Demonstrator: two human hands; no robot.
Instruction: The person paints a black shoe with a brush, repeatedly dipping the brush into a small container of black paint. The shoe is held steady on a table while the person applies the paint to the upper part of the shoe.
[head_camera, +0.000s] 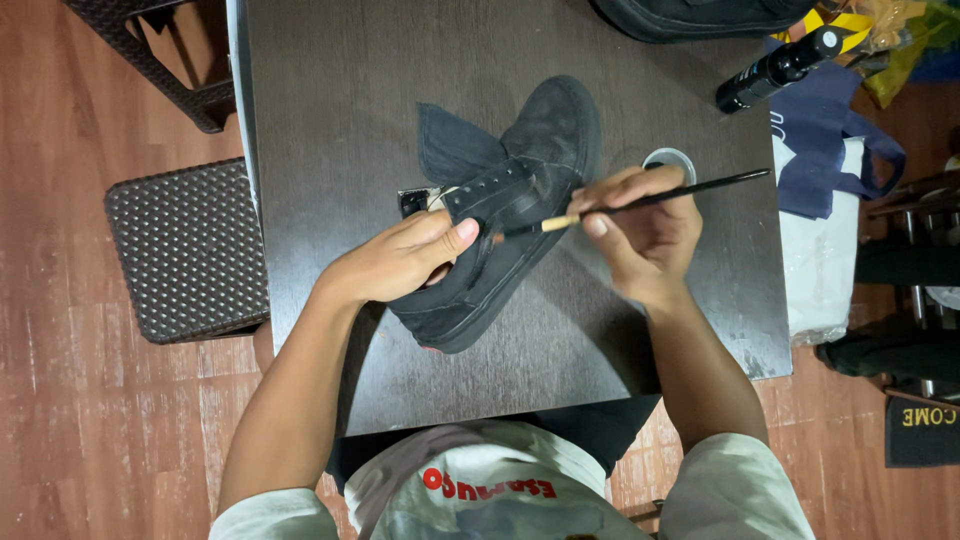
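A black suede high-top shoe (520, 190) lies on its side on the dark wooden table (330, 120), its tongue flared out to the upper left. My left hand (400, 260) is clasped over the shoe's ankle part and holds it down. My right hand (645, 225) grips a thin paintbrush (640, 203) with a black handle and a pale ferrule. The brush tip rests on the shoe's side, just right of my left thumb.
A small round container (670, 158) sits behind my right hand. A black spray bottle (775, 68) lies at the table's far right, a second black shoe (690, 18) at the far edge. A woven stool (185, 250) stands left; bags (825, 150) crowd the right.
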